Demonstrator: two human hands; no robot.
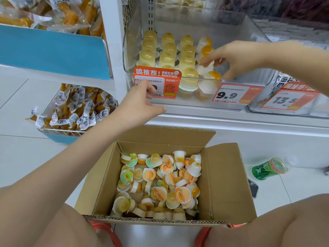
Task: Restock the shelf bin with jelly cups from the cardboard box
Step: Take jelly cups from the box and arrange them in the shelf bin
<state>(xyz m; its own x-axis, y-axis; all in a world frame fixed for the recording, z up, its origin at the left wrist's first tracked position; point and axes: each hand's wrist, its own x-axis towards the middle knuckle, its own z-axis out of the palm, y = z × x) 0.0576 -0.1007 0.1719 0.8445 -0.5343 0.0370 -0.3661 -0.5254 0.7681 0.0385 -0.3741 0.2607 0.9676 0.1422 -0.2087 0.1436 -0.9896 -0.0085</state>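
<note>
White shop shelving fills the view, with pale floor tiles below. I see my left hand (142, 100) stretched forward to the front of the clear shelf bin (178, 104), thumb and fingers pinching the lower edge of the orange price tag (157, 81) clipped there. My right hand (238, 58) reaches in over the bin's front wall from the right, palm down, fingertips grasping one jelly cup (206, 67) at the near end of the rightmost row. Cups in the bin stand inverted, domes up, in four rows: the left three pale yellow, the right one white with orange centres. Cardboard box (226, 184) sits open on the floor between my knees, flaps out, holding a loose jumble of cups, some showing printed orange or green lids. Green bottle (268, 169) lies on the floor right of the box.
</note>
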